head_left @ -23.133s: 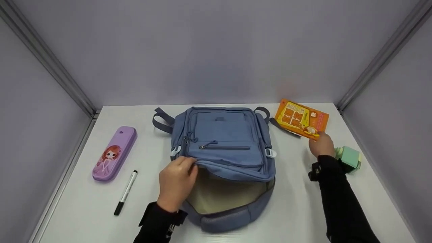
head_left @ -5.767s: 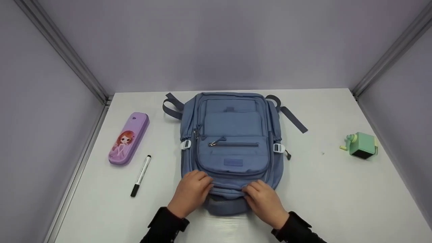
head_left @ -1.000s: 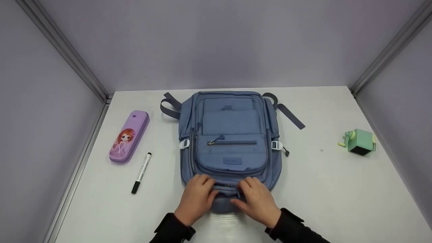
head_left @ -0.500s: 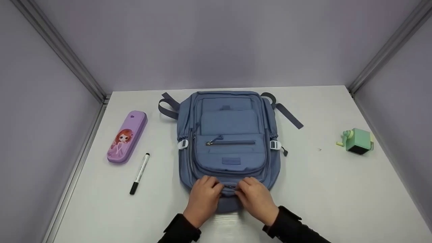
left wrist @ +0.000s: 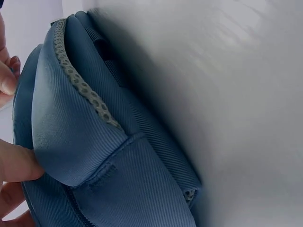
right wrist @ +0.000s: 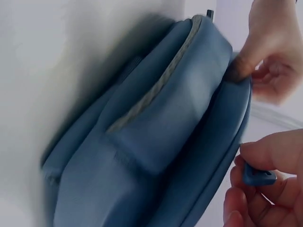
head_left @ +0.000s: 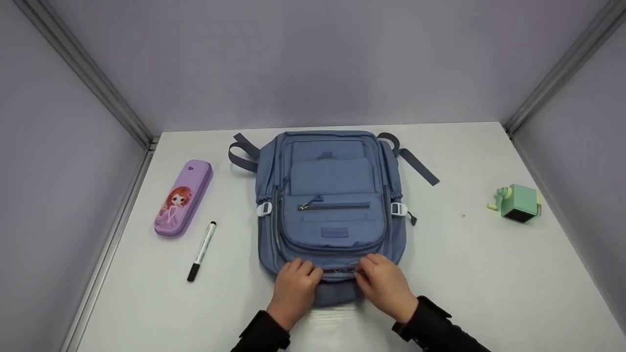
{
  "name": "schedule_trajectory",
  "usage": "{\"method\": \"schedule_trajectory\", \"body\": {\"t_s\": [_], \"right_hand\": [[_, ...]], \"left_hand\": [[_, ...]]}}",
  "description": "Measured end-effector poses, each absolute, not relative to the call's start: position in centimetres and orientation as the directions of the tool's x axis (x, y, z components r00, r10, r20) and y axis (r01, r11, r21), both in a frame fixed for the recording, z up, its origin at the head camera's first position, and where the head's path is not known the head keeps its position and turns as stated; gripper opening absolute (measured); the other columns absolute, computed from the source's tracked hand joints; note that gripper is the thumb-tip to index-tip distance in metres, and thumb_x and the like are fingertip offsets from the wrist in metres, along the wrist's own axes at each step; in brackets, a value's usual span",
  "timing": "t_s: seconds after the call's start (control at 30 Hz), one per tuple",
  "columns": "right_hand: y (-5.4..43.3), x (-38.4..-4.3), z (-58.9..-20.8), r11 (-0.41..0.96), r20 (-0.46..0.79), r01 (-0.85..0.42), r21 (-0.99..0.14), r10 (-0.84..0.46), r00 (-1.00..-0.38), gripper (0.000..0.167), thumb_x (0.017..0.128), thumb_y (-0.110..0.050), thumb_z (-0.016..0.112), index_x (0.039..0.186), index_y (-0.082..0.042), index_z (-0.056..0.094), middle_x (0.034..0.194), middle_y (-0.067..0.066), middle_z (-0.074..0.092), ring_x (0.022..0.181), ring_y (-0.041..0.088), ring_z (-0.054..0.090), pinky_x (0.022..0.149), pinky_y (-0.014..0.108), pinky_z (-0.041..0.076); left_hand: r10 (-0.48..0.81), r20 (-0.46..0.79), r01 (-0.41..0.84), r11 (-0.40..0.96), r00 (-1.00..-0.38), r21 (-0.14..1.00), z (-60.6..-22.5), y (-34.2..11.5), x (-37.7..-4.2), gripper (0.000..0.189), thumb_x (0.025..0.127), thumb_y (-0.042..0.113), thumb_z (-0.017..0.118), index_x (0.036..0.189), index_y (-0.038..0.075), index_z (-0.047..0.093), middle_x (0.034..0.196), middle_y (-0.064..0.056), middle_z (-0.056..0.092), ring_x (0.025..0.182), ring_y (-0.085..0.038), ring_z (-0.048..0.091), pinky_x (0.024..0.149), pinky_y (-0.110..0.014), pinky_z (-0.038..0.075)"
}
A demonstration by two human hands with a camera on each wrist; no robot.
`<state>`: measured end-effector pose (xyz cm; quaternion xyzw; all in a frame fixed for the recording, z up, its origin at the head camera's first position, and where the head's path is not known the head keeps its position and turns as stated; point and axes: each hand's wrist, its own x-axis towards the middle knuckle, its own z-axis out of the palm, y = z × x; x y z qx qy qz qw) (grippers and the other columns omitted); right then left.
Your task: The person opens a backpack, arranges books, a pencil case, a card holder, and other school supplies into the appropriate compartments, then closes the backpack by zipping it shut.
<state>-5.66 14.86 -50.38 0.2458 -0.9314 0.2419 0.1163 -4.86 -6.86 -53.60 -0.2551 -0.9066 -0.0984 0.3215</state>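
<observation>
The likely limp backpack (head_left: 330,177) is best held at six o'clock: edge (head_left: 337,277) pinched by left hand (head_left: 296,288), zipper pull (right wrist: 258,177) by right hand (head_left: 386,286).

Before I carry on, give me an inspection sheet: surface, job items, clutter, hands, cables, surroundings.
Surface: white table, tiny unidentifiable speck at right.
Job items: blue backpack lying flat, front pockets up.
Clutter: purple case and white marker left of the backpack; green box with crank at right; none touching it.
Hands: left hand grips the backpack's near edge; right hand pinches a zipper pull.
Cables: nothing seen.
Surroundings: grey panels behind and both sides.
</observation>
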Motion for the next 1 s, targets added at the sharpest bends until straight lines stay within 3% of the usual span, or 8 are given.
{"method": "schedule_trajectory", "body": {"t_s": [0.27, 0.5, 1.0], "right_hand": [[18.2, -6.6, -50.1, 0.828, 0.333, -0.420, -0.373, -0.303, -0.893, 0.020, 0.077, 0.000, 0.079, 0.076, -0.012, 0.062, 0.076, -0.001, 0.059, 0.071, 0.013, 0.058, 0.063, 0.026, 0.049], [20.8, -8.1, -49.9, 0.864, 0.321, -0.373, -0.339, -0.266, -0.909, 0.018, 0.078, -0.001, 0.079, 0.078, -0.011, 0.063, 0.077, 0.002, 0.062, 0.073, 0.016, 0.062, 0.064, 0.029, 0.051], [23.4, -13.7, -49.2, 0.893, 0.355, -0.362, -0.267, -0.259, -0.899, 0.012, 0.077, 0.000, 0.077, 0.077, -0.004, 0.066, 0.074, 0.010, 0.064, 0.069, 0.024, 0.062, 0.059, 0.038, 0.051]], "left_hand": [[0.390, 0.621, 0.512, 0.859, -0.680, 0.022, -53.3, -6.9, -5.1, 0.028, 0.063, -0.008, 0.076, 0.073, 0.014, 0.062, 0.068, -0.001, 0.056, 0.062, -0.016, 0.051, 0.057, -0.028, 0.041], [0.422, 0.567, 0.510, 0.860, -0.708, -0.003, -53.1, -6.9, -5.1, 0.033, 0.065, -0.003, 0.082, 0.092, 0.015, 0.077, 0.075, -0.001, 0.060, 0.066, -0.017, 0.051, 0.059, -0.028, 0.042], [0.437, 0.565, 0.530, 0.848, -0.700, 0.000, -53.7, -6.8, -5.0, 0.026, 0.063, -0.003, 0.081, 0.075, 0.019, 0.075, 0.071, 0.000, 0.053, 0.064, -0.015, 0.045, 0.058, -0.027, 0.036]]}}
